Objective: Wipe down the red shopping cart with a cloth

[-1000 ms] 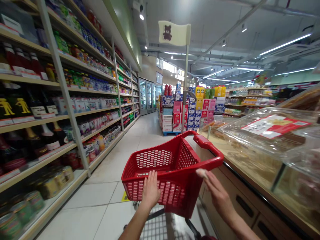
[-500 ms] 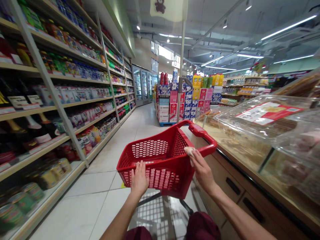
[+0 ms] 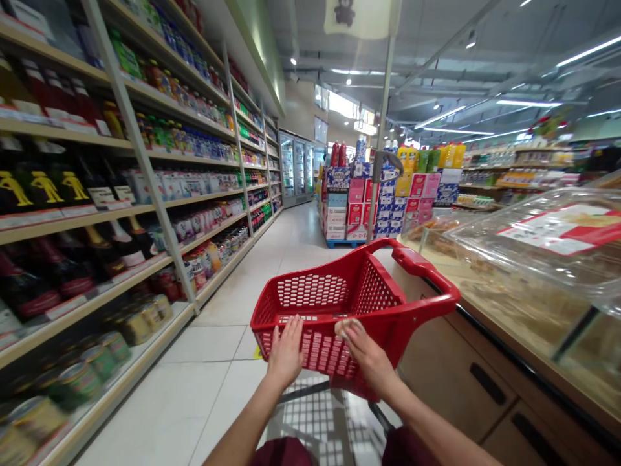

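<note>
A red plastic shopping cart (image 3: 407, 323) with perforated basket walls stands in front of me, its handle to the right. The basket looks bare inside. My left hand (image 3: 287, 353) lies with fingers stretched out against the near side, fingertips at the rim. Pressed to the same rim, further right, is a small crumpled whitish cloth (image 3: 343, 327), held under the fingers of my right hand (image 3: 366, 353). Part of the cloth is hidden by those fingers.
Shelves of bottles and cans (image 3: 160, 207) line the left side. To the right is a wooden counter (image 3: 441, 349) with clear plastic food boxes (image 3: 543, 226). Stacked drink cartons (image 3: 356, 213) and glass-door fridges (image 3: 294, 165) stand ahead on the tiled floor.
My right hand has slid the cloth left along the near rim, away from the handle corner and closer to my left hand. The view has turned slightly left.
</note>
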{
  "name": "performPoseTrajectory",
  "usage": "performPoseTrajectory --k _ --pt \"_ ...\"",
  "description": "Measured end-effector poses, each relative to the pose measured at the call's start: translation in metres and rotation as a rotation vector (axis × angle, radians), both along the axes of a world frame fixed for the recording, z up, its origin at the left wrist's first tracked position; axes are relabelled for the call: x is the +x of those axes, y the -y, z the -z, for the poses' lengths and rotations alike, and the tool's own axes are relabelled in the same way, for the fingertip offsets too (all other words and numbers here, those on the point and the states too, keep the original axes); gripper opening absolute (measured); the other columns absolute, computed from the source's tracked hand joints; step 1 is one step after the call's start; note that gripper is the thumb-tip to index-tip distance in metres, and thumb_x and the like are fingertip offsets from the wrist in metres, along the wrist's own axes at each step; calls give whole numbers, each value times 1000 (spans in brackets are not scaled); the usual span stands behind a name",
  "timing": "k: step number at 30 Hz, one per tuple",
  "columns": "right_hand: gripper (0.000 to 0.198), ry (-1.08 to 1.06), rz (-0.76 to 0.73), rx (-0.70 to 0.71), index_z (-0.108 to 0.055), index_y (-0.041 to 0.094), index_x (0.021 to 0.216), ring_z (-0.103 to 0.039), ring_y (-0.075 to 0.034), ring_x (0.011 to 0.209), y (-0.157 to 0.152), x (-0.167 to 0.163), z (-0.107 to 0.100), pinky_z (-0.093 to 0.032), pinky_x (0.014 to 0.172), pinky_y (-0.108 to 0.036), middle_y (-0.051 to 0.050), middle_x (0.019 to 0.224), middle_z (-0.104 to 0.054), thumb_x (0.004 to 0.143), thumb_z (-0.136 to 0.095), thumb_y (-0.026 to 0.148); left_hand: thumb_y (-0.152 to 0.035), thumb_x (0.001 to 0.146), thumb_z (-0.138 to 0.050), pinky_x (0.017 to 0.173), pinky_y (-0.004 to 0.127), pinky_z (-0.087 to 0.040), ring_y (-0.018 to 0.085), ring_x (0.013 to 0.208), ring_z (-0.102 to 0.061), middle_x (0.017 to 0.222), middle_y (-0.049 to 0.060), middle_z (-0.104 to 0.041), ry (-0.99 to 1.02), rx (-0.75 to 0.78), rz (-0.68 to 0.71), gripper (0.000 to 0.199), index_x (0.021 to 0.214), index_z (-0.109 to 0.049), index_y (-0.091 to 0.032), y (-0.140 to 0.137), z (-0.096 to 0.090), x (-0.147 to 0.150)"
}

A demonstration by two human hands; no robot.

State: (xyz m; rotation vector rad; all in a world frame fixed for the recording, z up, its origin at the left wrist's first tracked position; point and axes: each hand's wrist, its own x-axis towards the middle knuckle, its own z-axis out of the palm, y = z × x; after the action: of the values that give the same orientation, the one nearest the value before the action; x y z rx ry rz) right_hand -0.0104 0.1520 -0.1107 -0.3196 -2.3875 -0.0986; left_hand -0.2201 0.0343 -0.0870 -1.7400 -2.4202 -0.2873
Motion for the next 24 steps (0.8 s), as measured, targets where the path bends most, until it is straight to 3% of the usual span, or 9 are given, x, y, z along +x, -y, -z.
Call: performPoseTrajectory --k 4,6,10,14,16,19,22,24 --pt "39 159 -55 -15 -43 26 124 -38 -15 120 8 -7 25 -36 99 -33 -2 125 -49 86 -39 17 -10 66 -36 105 46 -14 20 131 -15 141 10 -22 23 11 -174 68 132 -23 -10 9 -1 -15" --pt "41 125 -75 -42 -38 24 127 -32 -16 123 13 -22 16 -33 101 -36 -4 130 -44 87 -37 16 -8 66 -34 104 47 -15 22 130 -16 141 12 -22 33 11 -241 66 132 -24 -7 12 -2 -21" --pt "45 15 -82 -119 -26 18 133 -27 -14 125 20 -58 -8 -34 101 -34 -8 136 -34 89 -25 10 -7 66 -34 104 46 -15 21 130 -19 140 10 -25 51 -15 -216 66 131 -26 -10 17 -5 -23" --pt "41 50 -156 -53 -38 20 127 -36 -16 121 36 -68 22 -39 97 -35 -6 125 -49 89 -28 12 -5 69 -31 105 44 -16 18 129 -21 140 6 -27 81 -22 -108 62 131 -28 -14 30 -8 -29" --pt "38 77 -189 16 -44 21 123 -40 -16 118 46 -71 36 -42 95 -33 -4 119 -55 88 -31 14 -5 71 -29 105 45 -15 17 129 -21 139 7 -28 124 -23 -159 61 131 -28 -15 38 -7 -38" --pt "39 89 -170 74 -43 19 125 -35 -17 122 59 -94 23 -39 97 -33 -5 125 -49 87 -32 13 -2 69 -27 105 45 -15 16 129 -21 140 8 -27 206 -36 -271 63 131 -27 -13 50 -4 -53" --pt "39 61 -180 99 -44 13 123 -26 -21 126 67 -133 1 -34 101 -38 -8 131 -42 85 -35 9 1 65 -26 106 43 -15 13 129 -20 140 6 -26 249 -62 -251 68 131 -26 -14 54 -1 -64" --pt "38 74 -183 92 -46 11 121 -30 -22 125 71 -152 7 -35 100 -38 -10 128 -46 84 -38 9 2 64 -26 105 43 -16 13 129 -20 140 6 -26 256 -78 -249 69 131 -27 -14 56 -1 -67"
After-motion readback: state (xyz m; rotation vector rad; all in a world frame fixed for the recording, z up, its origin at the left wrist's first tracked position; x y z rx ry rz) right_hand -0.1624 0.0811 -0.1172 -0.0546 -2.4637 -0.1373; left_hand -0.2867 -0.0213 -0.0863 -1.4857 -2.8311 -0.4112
